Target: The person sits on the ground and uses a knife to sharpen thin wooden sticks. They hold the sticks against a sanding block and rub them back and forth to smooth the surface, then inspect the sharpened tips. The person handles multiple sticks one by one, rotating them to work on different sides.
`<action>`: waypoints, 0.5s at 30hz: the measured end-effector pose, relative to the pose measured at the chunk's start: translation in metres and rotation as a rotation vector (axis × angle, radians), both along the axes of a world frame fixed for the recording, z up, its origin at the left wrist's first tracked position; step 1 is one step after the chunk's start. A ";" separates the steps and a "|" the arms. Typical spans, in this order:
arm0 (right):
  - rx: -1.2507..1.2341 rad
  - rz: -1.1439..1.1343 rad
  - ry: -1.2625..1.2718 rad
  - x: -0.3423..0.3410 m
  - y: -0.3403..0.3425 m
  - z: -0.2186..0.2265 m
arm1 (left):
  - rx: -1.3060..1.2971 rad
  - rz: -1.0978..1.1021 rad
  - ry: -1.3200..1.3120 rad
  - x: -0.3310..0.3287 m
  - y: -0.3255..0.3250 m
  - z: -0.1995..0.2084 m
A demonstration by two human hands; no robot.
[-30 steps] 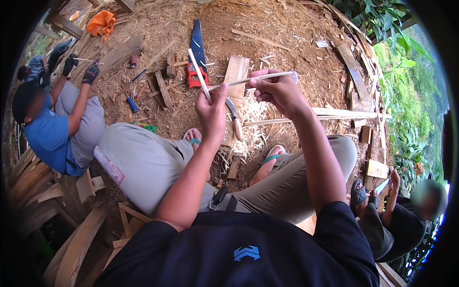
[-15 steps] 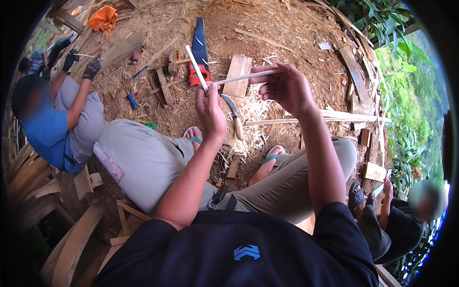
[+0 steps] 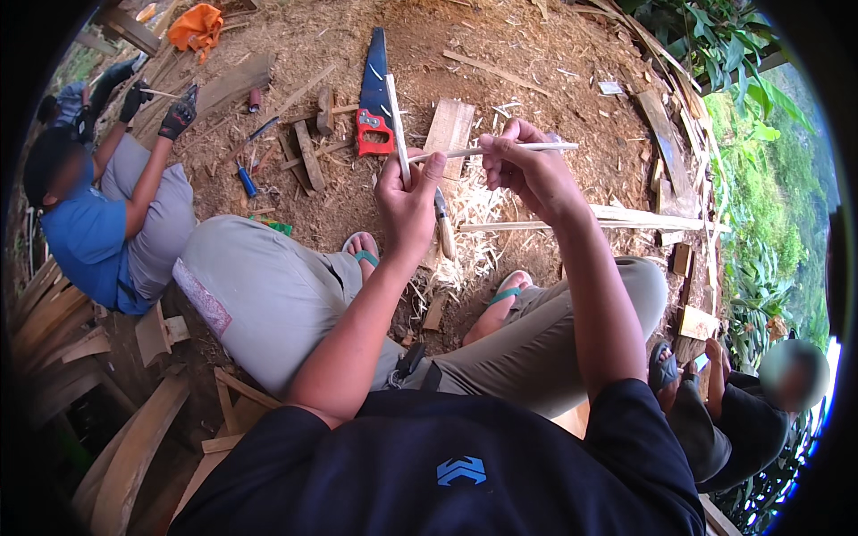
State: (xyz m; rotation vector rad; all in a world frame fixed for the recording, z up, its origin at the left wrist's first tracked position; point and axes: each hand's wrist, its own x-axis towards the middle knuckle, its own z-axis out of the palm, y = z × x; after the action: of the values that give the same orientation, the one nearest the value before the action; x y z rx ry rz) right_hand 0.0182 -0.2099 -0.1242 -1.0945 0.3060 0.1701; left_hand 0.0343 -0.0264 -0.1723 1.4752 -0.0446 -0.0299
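The left hand [image 3: 407, 210] is nearly closed, its fingers curled around the lower part of a straight, narrow strip of pale wood [image 3: 397, 116] that points up and away from the person. The same hand also has hold of the left end of a second thin, pale wooden strip [image 3: 461, 153], which runs crosswise to the right hand [image 3: 536, 175]. The right hand is partly open: thumb and forefinger close lightly about the crosswise strip, the other fingers loosely bent, and the strip's far end sticks out to the right. Both strips are up in the air above the ground.

On the brown ground beyond lies a handsaw with a dark blade and red handle [image 3: 373, 85], next to a flat, light-brown wooden board [image 3: 451, 123]. Nearer is a tool with a tan wooden handle [image 3: 446, 236], its upper part hidden behind the left hand, beside curled, pale wood shavings [image 3: 487, 204]. Long, pale wooden slats [image 3: 626, 218] lie to the right. At left, a person in a blue shirt [image 3: 89, 234] holds a thin stick [image 3: 161, 94] in dark-gloved hands.
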 end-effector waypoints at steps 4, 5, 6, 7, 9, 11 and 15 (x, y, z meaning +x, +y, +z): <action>0.045 0.038 -0.001 0.000 -0.003 -0.001 | 0.081 -0.056 -0.018 0.000 0.001 -0.001; 0.062 0.039 0.010 0.000 -0.002 0.002 | 0.108 -0.068 -0.016 0.000 0.001 0.000; 0.057 0.057 0.009 0.000 -0.001 0.005 | 0.109 -0.054 -0.028 -0.001 0.000 0.002; 0.052 0.076 0.008 0.000 0.000 0.007 | 0.111 -0.041 -0.038 -0.003 -0.001 0.005; 0.051 0.081 0.012 0.001 -0.002 0.008 | 0.084 0.003 -0.044 -0.005 -0.004 0.008; 0.061 0.059 0.023 0.002 -0.011 0.004 | 0.029 0.067 -0.032 -0.005 -0.004 0.008; 0.106 0.028 -0.013 0.003 -0.023 0.002 | -0.053 0.068 0.076 -0.003 0.002 0.004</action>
State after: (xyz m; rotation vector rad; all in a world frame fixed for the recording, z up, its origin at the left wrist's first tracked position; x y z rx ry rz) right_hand 0.0209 -0.2328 -0.1222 -0.9951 0.2666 0.2021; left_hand 0.0317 -0.0240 -0.1680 1.4208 0.0660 -0.0299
